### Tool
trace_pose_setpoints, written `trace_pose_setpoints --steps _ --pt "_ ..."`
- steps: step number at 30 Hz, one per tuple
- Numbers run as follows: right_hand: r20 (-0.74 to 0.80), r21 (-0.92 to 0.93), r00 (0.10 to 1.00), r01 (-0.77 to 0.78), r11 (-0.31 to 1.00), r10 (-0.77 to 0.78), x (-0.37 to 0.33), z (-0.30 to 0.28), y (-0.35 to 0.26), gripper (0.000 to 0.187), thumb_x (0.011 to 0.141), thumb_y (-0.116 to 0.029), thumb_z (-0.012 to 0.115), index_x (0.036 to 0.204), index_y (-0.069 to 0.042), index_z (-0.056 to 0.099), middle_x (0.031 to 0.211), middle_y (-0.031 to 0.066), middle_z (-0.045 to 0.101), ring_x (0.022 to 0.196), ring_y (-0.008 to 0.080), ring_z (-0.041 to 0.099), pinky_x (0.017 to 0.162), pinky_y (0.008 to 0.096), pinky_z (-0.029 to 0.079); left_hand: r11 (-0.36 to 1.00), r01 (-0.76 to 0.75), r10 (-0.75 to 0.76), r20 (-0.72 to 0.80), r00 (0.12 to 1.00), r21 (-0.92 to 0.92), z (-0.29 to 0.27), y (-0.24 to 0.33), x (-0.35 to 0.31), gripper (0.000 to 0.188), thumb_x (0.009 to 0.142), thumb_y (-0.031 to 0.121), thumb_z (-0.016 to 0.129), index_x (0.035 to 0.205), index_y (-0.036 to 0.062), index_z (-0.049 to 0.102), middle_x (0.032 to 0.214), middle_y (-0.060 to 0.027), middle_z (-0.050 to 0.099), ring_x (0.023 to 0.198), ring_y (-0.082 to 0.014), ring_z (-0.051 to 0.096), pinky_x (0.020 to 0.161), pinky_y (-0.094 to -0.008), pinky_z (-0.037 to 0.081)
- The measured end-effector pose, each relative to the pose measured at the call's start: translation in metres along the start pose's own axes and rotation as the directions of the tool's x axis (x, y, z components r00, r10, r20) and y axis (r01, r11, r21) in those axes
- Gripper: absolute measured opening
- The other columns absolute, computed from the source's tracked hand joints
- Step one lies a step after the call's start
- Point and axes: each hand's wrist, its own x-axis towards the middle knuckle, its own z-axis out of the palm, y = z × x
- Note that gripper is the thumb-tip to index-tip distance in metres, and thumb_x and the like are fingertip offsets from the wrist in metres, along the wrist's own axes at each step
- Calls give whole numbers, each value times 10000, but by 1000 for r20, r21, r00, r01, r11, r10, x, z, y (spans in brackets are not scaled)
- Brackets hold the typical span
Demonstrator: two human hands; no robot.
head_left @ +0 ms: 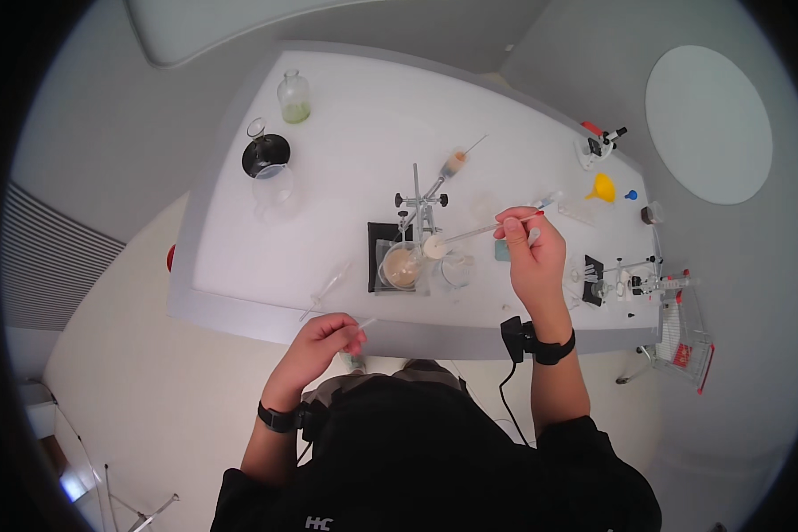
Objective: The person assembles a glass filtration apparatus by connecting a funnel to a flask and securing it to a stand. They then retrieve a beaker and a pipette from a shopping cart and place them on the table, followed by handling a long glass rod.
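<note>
In my right hand (532, 253), closed in a pinch, is a thin glass thermometer (470, 234) with a red end. It slants down left to a round white stopper (434, 246) beside a glass beaker (401, 266) of light brown liquid. Whether the stopper is fixed on it I cannot tell. A small white rounded tip (534, 236) also shows at this hand. The beaker stands at a metal clamp stand (421, 208). My left hand (324, 346), at the table's front edge, pinches a thin whitish stick (368, 324). A clear glass dropper-like tube (331, 285) lies just beyond it.
A clear beaker (455, 270) stands right of the brown liquid. Glass bottles (293, 97) and a round flask (266, 155) are far left. To the right are a yellow funnel (602, 188), a microscope (596, 149) and a second small stand (625, 275). A small cart (683, 341) stands off the table.
</note>
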Motion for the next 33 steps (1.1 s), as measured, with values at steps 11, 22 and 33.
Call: trace_pose_setpoints --steps 11,22,33 --pt "50 -131 999 6 991 0 5 15 -15 83 908 -40 578 928 20 631 845 93 660 705 156 620 638 253 471 998 -53 53 9 999 -18 -30 0 -2 170 929 120 521 881 9 642 755 -16 613 736 -88 563 728 -246 463" --pt "80 -217 997 10 976 8 10 13 -10 96 932 -76 572 922 3 626 829 96 658 703 163 627 624 262 476 998 -49 50 7 999 -43 -34 -1 2 173 935 126 524 885 8 641 757 -17 611 732 -93 557 733 -247 459" --pt "-123 -37 992 6 999 -11 3 11 -15 124 930 -101 594 888 10 629 807 63 647 703 106 590 638 233 452 998 -67 66 25 997 8 -34 2 6 178 940 127 524 906 7 651 756 -16 603 734 -99 560 744 -251 455"
